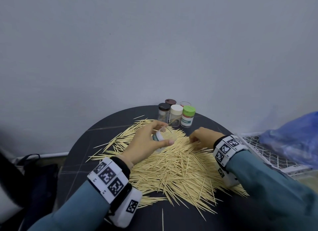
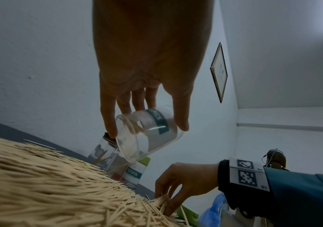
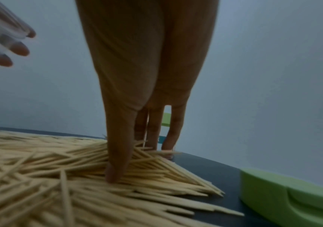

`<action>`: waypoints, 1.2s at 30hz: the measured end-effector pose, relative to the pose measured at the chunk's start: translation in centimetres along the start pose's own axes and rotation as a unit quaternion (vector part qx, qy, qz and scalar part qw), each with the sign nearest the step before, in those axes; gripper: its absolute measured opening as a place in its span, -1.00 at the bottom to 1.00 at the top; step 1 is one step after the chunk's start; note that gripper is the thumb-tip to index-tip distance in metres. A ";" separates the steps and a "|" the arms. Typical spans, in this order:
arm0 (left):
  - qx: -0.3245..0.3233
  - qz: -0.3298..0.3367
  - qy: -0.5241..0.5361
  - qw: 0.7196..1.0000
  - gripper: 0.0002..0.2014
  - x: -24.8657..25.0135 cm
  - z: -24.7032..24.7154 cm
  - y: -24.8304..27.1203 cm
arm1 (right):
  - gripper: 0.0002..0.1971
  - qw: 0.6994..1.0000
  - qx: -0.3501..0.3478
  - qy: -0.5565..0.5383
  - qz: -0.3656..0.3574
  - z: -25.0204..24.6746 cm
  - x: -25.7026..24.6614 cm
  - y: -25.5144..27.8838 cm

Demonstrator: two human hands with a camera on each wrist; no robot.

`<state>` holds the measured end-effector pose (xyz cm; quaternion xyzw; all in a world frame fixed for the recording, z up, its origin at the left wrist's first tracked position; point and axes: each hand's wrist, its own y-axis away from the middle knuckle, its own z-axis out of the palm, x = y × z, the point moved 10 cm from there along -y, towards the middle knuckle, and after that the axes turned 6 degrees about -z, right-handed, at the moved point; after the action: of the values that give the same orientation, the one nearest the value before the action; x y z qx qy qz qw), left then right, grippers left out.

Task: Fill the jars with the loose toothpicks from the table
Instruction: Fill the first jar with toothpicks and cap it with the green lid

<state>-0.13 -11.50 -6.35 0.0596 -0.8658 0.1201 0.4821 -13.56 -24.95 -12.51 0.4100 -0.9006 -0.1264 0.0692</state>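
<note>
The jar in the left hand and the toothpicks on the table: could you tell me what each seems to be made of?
The open jar held by the left hand looks like clear, glossy plastic, possibly glass: fingers and wall show through it. The toothpicks look like pale, matte wood or bamboo, thin with pointed tips.

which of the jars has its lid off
The clear jar gripped in the left hand, tilted above the toothpicks. The four nearer jars by the wall wear lids.

Head view high, looking down; wrist views low, close along hands; all share toothpick pile.
</note>
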 end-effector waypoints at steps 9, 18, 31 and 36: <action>-0.005 -0.005 0.003 1.000 -0.48 -0.4 0.0 0.0 | -0.84 0.998 -0.007 0.057 -0.038 -1.3 -1.6 0.6; -0.008 -0.008 0.009 1.000 -0.49 -0.5 -0.1 0.1 | -0.65 0.999 0.013 0.004 -0.044 -2.2 -1.3 1.9; 0.009 -0.034 -0.030 0.999 -0.47 -1.5 -0.7 0.0 | -0.75 0.941 0.132 -0.302 -0.071 -3.7 -1.6 2.9; 0.009 -0.046 -0.048 0.998 -0.47 -2.1 -0.6 -0.2 | -0.81 0.887 0.150 -0.423 -0.106 -3.9 -2.3 3.1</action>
<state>1.57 -11.50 -7.82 0.1097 -0.8830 0.1027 0.4447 -13.45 -21.94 -7.98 0.4165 -0.8037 -0.1581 -0.3946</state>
